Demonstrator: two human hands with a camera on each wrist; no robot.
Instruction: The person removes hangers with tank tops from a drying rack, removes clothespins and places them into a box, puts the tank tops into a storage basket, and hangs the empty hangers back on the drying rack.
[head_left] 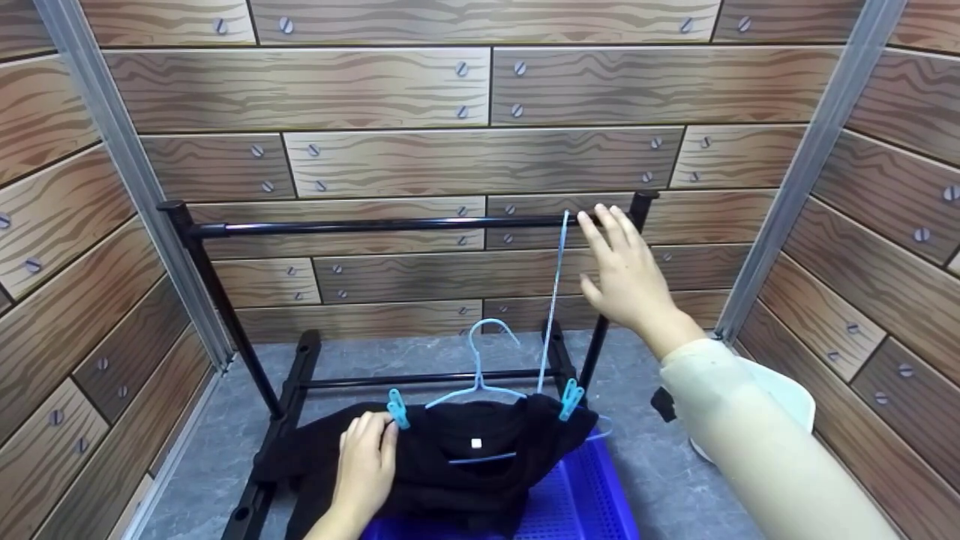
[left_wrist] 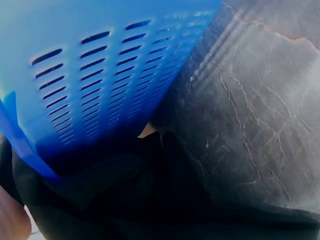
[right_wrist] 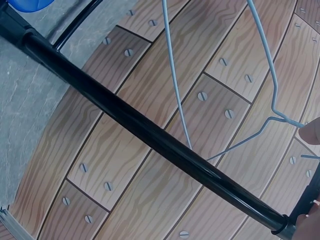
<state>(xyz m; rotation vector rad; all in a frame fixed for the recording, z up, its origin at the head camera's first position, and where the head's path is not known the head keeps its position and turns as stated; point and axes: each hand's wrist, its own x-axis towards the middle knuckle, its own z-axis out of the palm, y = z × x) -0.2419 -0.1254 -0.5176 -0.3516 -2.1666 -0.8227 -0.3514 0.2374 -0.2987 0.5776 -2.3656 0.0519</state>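
A black shirt [head_left: 450,495] is draped on a light-blue wire hanger [head_left: 480,375], hook upward. Blue clothespins clip its shoulders, one at the left [head_left: 398,409] and one at the right [head_left: 571,400]. My left hand [head_left: 364,461] grips the shirt by its left shoulder, fingers against the left clothespin. Dark cloth fills the lower left wrist view. My right hand [head_left: 630,281] is raised with spread fingers by the rack's top bar [head_left: 375,224]. Beside it a second light-blue hanger [head_left: 554,300] hangs edge-on from the bar. In the right wrist view, a fingertip [right_wrist: 311,132] overlaps this hanger's neck.
A blue slotted plastic basket [head_left: 619,502] stands on the grey floor under the shirt. The black rack has side posts [head_left: 232,330] and a lower crossbar [head_left: 427,379]. A pale stool-like seat [head_left: 787,394] is partly behind my right sleeve. Wood-patterned walls enclose three sides.
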